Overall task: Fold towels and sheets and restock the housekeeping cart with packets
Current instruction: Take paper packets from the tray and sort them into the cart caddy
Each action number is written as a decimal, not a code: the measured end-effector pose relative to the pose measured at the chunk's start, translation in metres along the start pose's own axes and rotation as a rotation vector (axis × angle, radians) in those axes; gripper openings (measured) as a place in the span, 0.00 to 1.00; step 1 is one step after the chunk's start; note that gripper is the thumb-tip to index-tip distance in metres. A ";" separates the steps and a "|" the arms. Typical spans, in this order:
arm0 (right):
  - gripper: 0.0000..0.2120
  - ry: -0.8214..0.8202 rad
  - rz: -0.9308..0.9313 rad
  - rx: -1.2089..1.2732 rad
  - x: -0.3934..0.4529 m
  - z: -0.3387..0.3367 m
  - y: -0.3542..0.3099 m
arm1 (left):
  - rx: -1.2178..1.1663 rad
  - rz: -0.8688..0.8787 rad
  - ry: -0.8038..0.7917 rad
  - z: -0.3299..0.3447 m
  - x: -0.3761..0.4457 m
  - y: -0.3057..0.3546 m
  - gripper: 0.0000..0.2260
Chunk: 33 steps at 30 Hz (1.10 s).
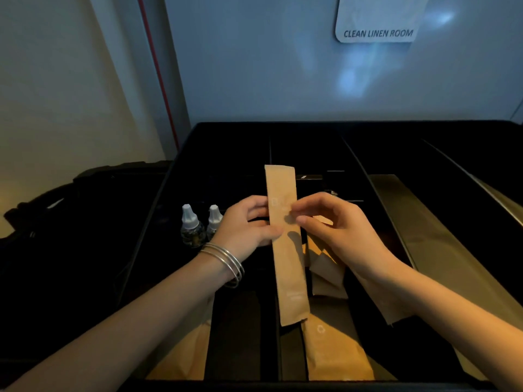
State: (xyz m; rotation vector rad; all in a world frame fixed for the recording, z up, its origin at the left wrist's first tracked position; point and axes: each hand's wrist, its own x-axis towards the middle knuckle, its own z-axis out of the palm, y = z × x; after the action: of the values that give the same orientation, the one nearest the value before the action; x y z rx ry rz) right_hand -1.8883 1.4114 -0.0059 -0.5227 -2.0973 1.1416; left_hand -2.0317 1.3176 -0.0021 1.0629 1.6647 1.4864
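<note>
Packet, a long narrow kraft-paper sleeve, sits at the centre of the frame, held lengthwise above the black divided tray of the housekeeping cart. My left hand has it by its left edge, thumb laid across the front and fingers curled behind. My right hand comes in from the other side with its fingertips at the right edge, loosely curled. Whether it is truly pinching the paper or only brushing it I cannot tell from this angle.

I read the two-handed hold as a way of keeping the flimsy sleeve straight and lined up with the slot below it, since the tray's dividers run away from me and the packet is turned the same way. It hangs over the middle compartments, its lower end just above more kraft packets already lying in the lower centre of the frame. A larger, duller paper bag lies in the compartment at the right.

Two small clear bottles with white caps stand upright in the left compartment, just beside my left wrist and its thin bangles. At the upper right, a sign reads "CLEAN LINEN ROOM".

My guess is that the restocking is partly done, and this sleeve still needs lowering flat into its slot.
</note>
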 end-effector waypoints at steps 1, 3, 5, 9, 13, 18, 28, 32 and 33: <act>0.08 0.048 0.033 0.045 0.001 0.000 0.002 | -0.029 -0.032 0.006 -0.001 0.001 0.000 0.18; 0.10 0.090 0.154 0.184 0.003 0.001 0.005 | -0.070 -0.041 0.001 -0.001 0.002 0.000 0.18; 0.10 0.009 0.278 0.285 0.005 0.001 0.005 | -0.086 -0.003 -0.012 -0.002 0.002 0.001 0.16; 0.05 -0.086 0.319 0.269 0.007 0.001 0.002 | -0.039 0.061 -0.018 -0.003 0.001 0.002 0.15; 0.04 -0.039 0.296 0.233 0.016 -0.004 -0.005 | 0.041 0.175 0.040 -0.010 0.004 0.008 0.14; 0.02 0.043 0.259 0.271 0.064 -0.021 -0.021 | 0.498 0.314 0.227 -0.059 0.026 0.021 0.10; 0.10 0.205 0.236 0.028 0.218 0.034 0.003 | 0.762 0.250 0.349 -0.103 0.076 0.009 0.12; 0.10 0.144 0.299 -0.096 0.250 0.074 0.027 | 0.678 0.309 0.431 -0.107 0.080 0.006 0.14; 0.11 0.125 0.321 -0.114 0.254 0.085 0.033 | 0.678 0.315 0.442 -0.108 0.080 0.005 0.14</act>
State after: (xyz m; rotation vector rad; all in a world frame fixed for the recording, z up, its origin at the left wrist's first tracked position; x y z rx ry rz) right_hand -2.1231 1.5389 0.0289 -0.9885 -2.0247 1.1337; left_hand -2.1622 1.3399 0.0210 1.4744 2.5197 1.4467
